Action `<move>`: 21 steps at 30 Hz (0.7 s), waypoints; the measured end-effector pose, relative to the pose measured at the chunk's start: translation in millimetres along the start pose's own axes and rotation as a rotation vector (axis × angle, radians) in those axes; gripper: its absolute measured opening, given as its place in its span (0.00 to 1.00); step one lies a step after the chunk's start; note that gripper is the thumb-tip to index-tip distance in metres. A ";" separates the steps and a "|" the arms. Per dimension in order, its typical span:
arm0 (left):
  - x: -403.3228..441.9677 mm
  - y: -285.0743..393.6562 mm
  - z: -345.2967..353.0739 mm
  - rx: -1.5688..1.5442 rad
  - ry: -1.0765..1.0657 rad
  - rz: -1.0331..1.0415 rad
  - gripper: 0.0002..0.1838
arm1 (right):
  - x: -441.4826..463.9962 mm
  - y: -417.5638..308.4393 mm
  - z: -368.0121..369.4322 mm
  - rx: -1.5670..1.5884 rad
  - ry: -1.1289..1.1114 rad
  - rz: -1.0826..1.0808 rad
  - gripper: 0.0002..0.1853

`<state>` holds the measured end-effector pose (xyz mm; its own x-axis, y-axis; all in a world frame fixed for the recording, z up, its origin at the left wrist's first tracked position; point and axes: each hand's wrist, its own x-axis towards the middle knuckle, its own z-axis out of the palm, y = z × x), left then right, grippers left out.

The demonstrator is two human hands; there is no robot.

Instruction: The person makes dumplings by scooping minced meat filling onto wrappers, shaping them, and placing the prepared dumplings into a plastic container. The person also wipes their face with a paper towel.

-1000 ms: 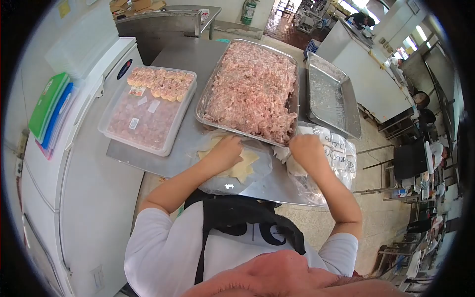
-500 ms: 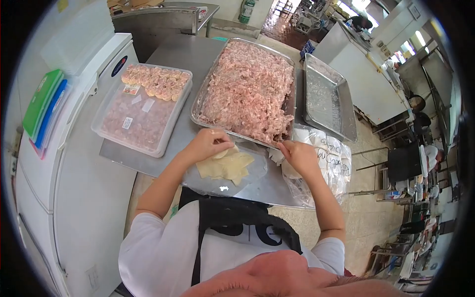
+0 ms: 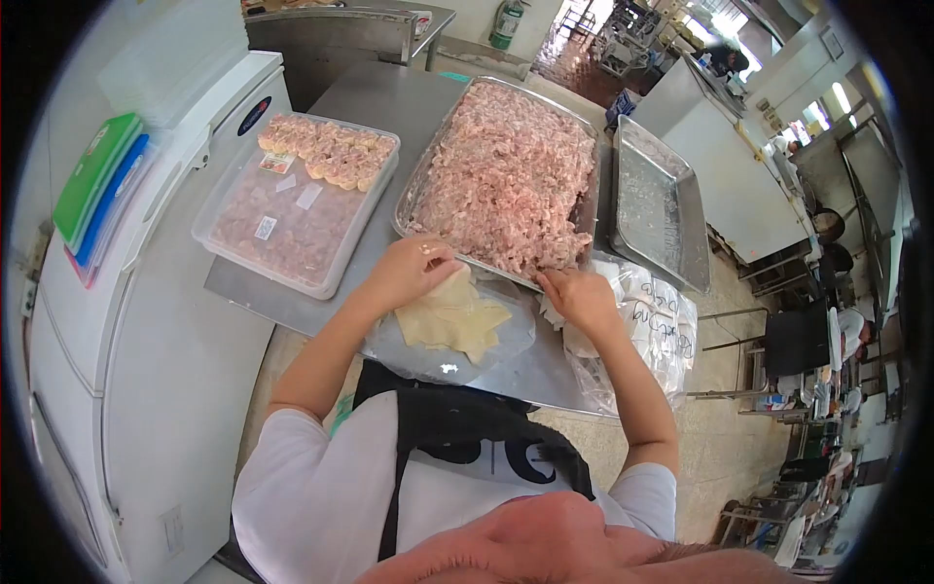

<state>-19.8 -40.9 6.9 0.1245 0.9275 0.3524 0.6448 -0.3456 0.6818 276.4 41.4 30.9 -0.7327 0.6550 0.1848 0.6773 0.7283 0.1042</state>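
A metal tray (image 3: 401,216) heaped with pale pink minced meat (image 3: 506,175) lies on the steel table. My left hand (image 3: 420,268) pinches a thin yellowish wrapper at the tray's near left edge. Just below it, more wrappers (image 3: 455,326) lie loosely stacked on a clear plastic bag (image 3: 389,343). At the tray's near right corner, my right hand (image 3: 576,297) is closed at the edge of the meat; what its fingers hold is too small to make out. Beside that hand sits a clear bag of white packages with black writing (image 3: 647,326).
Left of the tray is a clear plastic container (image 3: 336,263) with rows of filled dumplings along its far end. An empty metal tray (image 3: 662,200) stands on the right. A white freezer (image 3: 185,370) borders the left side. A person (image 3: 725,60) is in the background.
My left hand has risen off the wrapper stack to the tray's edge, with a wrapper now between its fingers. My right hand has shifted left and now rests at the meat's near edge.
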 end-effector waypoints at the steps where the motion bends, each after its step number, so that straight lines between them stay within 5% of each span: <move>1: -0.5 1.4 0.1 0.003 0.002 -0.001 0.12 | -0.6 -1.1 2.0 0.073 -0.024 0.052 0.13; 3: -2.8 7.3 1.7 -0.416 -0.070 -0.216 0.09 | -1.6 5.6 -2.4 0.199 -0.069 0.101 0.13; 5: -0.1 4.1 6.0 -0.309 -0.044 -0.192 0.10 | -3.7 11.6 -5.9 0.321 -0.115 0.150 0.14; 8: -0.5 -3.5 17.3 -0.243 -0.014 -0.154 0.12 | 0.4 18.3 -14.9 0.380 0.145 0.095 0.14; 10: -2.2 -5.4 23.6 -0.284 -0.025 -0.138 0.13 | 9.6 21.3 -34.3 0.021 0.154 -0.016 0.15; 14: -5.3 -3.8 29.3 -0.265 -0.038 -0.120 0.12 | -3.8 11.0 -12.9 -0.079 -0.063 -0.017 0.15; 17: -7.2 -1.4 33.8 -0.377 -0.050 -0.180 0.12 | -7.2 5.6 -16.1 0.017 -0.196 0.061 0.18; 21: -4.8 5.6 48.5 -0.722 -0.034 -0.347 0.14 | -10.7 1.0 8.2 0.648 -0.068 0.282 0.19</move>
<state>19.7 -40.4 -22.1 0.0365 0.9988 0.0325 0.0053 -0.0327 0.9995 284.3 36.8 21.0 -0.5523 0.8319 0.0551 0.6815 0.4885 -0.5449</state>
